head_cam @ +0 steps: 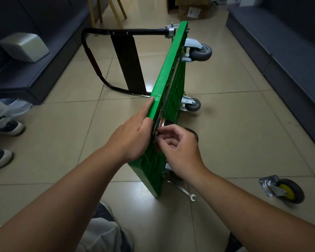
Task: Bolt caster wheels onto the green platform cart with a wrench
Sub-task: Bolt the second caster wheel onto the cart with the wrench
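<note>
We have a single view, a wide-angle camera worn on the head, looking forward and steeply down. It sits close above the cart (168, 73), which stands on edge mid-frame and runs away from us. Both forearms enter from the bottom edge toward the cart's near end. The frame's edges bend and darken.

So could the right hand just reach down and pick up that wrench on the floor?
Probably yes: the wrench lies uncovered on the tile beside the cart, just below the right hand, though its fingers are busy now.
</note>
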